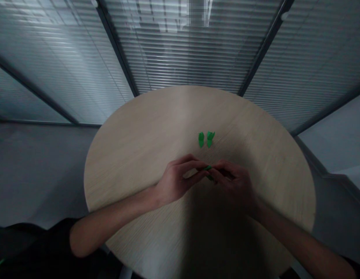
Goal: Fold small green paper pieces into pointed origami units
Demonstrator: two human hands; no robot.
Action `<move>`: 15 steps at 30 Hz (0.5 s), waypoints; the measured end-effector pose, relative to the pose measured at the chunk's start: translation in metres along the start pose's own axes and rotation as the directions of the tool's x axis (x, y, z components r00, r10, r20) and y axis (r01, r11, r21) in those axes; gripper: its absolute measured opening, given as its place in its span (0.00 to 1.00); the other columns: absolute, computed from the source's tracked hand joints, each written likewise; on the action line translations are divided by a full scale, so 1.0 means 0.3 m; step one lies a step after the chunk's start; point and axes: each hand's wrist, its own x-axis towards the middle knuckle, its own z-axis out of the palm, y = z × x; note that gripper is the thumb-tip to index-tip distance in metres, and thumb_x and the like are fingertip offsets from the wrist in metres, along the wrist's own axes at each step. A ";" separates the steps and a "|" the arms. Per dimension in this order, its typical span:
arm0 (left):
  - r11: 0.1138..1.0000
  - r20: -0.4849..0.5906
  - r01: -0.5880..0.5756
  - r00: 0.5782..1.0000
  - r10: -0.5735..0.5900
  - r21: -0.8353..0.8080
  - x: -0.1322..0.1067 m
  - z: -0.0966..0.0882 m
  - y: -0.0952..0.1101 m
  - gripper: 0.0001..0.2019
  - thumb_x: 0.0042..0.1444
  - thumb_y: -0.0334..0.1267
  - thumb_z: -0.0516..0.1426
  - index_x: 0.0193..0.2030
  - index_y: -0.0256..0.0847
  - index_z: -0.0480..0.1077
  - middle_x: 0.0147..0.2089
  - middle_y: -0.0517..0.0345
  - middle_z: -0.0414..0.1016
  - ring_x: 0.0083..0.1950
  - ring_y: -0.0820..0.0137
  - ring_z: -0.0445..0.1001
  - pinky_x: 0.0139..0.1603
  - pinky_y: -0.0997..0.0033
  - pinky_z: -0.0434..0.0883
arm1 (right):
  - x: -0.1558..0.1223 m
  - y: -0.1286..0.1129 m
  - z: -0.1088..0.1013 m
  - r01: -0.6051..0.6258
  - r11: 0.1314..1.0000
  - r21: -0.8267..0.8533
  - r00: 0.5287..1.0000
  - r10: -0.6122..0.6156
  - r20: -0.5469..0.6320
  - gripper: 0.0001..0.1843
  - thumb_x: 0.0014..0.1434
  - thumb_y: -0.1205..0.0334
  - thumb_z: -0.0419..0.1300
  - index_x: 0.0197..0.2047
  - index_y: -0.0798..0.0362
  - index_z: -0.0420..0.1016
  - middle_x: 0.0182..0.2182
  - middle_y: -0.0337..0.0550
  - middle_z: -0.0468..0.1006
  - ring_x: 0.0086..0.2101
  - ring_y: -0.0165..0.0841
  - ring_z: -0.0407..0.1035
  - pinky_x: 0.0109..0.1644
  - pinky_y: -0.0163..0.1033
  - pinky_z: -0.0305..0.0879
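Note:
Over the middle of the round table (133, 143), my left hand (180, 176) and my right hand (236, 184) meet at the fingertips. Both pinch one small green piece (208, 168), mostly hidden by the fingers; its kind cannot be made out, though it looks thin and bendable. Just beyond the hands lie two more small green pieces, side by side with a narrow gap: a plain oblong left one (201, 139) and a right one (209, 139) with pointed bits at its top. Neither hand touches these two.
Glass partitions with closed blinds (191, 62) rise behind the table's far edge. Dark frame posts (117, 46) divide them. Grey floor (58, 166) shows to the left, and a shadow falls across the near part of the tabletop.

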 end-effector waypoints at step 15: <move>0.953 0.115 0.152 0.985 -0.125 -0.264 0.025 -0.032 0.011 0.10 0.71 0.35 0.55 0.50 0.37 0.78 0.47 0.47 0.79 0.47 0.67 0.80 0.49 0.66 0.78 | 0.015 0.008 -0.022 -0.475 0.724 0.500 0.870 0.304 0.388 0.17 0.58 0.47 0.71 0.37 0.52 0.80 0.29 0.37 0.70 0.30 0.29 0.67 0.34 0.35 0.76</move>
